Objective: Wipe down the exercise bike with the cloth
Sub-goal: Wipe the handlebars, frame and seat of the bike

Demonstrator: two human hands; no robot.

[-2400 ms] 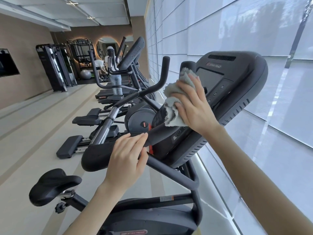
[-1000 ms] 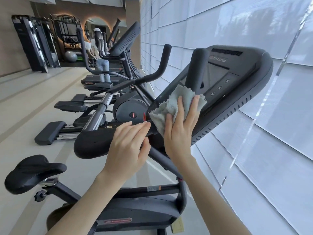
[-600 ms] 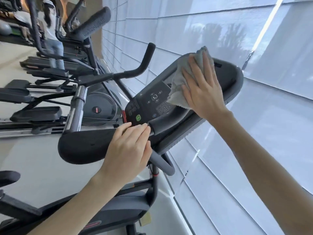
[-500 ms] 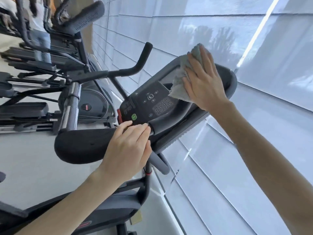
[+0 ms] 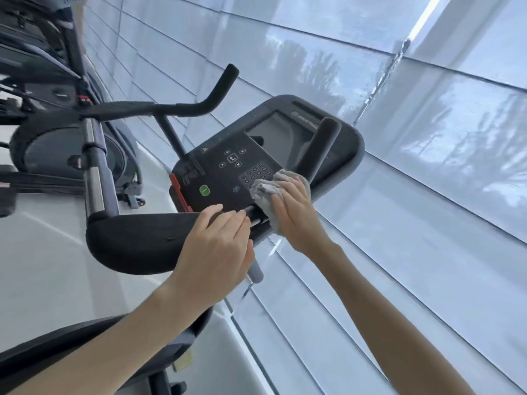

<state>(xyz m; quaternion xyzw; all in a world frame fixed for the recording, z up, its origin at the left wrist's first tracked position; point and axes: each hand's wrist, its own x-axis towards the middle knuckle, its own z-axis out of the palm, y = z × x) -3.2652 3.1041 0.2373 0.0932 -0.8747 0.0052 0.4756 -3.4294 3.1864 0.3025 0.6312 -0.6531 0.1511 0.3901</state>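
Nearest, the left hand (image 5: 216, 246) rests on the padded handlebar (image 5: 137, 240) of the exercise bike (image 5: 71, 352), fingers laid almost straight and holding nothing. This probably braces the frame against wiping pressure. Just beyond, the right hand (image 5: 293, 209) curls its fingers round the bunched cloth (image 5: 266, 195) and presses it onto the console (image 5: 228, 172) beside the keypad (image 5: 256, 172). Farther up, lettering (image 5: 308, 116) above the screen (image 5: 276, 132) appears to read STAR TRAC. Its end is cut off by an upright grip (image 5: 322, 146). Button legends are illegible.
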